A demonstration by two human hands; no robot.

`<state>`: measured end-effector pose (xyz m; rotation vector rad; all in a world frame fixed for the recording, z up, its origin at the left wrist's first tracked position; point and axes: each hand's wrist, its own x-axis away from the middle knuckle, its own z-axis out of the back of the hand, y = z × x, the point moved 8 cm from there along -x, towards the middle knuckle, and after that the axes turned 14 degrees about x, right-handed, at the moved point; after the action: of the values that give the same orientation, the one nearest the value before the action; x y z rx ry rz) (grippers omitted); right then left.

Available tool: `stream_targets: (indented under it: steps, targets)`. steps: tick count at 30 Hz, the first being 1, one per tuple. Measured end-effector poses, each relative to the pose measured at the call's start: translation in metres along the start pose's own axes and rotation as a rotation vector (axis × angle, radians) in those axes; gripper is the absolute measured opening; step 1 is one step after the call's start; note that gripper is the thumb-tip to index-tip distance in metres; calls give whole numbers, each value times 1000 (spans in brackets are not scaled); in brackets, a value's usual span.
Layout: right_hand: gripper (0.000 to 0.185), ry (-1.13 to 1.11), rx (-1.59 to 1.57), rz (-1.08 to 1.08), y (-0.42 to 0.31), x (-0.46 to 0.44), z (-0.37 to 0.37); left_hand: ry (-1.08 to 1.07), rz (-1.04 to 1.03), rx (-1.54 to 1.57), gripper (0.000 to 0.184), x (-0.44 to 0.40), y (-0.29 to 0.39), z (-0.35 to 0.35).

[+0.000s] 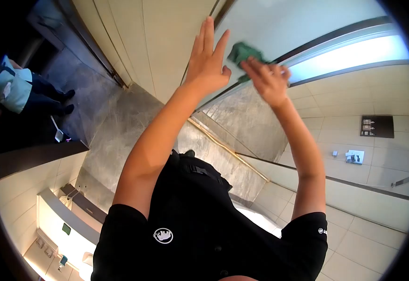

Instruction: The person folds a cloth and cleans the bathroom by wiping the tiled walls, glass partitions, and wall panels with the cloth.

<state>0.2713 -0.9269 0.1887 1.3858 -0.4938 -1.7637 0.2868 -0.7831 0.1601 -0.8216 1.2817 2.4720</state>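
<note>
Cloth [244, 52], upper centre, gripped by right hand [268, 83] at glass [288, 23]; left hand [206, 69] splayed, empty. Apparently wiping; next stroke wants even pressure.

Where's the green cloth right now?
In the head view, the green cloth is near the top, right of centre, touching the right hand, with the left hand on its left.

The floor [120, 124] is grey and mottled with paler streaks, darker toward the left. Another person's dark shoes [68, 109] stand on it there; near them is a pale long-handled scoop [59, 136], probably resting on it too. A narrow tan strip [223, 143] crosses the floor slantwise.
</note>
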Motion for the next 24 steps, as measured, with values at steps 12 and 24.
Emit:
stream_targets:
  steps: [12, 24]
  targets:
    - [49, 267, 61, -254, 118, -80, 39, -6, -39, -11, 80, 5, 2, 1]
    - [39, 42, 184, -88, 76, -72, 16, -24, -46, -21, 80, 1, -2, -2]
